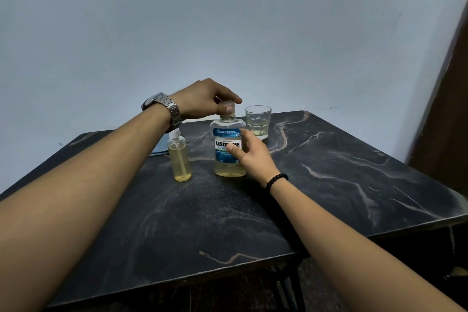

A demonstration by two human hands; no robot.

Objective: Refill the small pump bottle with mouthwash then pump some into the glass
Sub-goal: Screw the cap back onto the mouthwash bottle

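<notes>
— Gripping the cap (227, 106) with the left hand (206, 99) curled over it?
— Yes; the right hand (249, 156), fingers loosely spread, steadies the Listerine bottle (228, 145) mid-table (329, 185). Twist squarely, keeping it upright between pump bottle (179, 159) and glass (258, 121).

Square table top of black marble-look stone with tan and grey veins (329, 185) — fills the near and middle ground. Plain pale blue-grey painted wall (228, 20) behind its far edge, evenly and dimly lit. Dark brown wooden panel (450, 109) at far right — door or frame, cannot tell. Black metal table legs (291, 286) below the near edge.
</notes>
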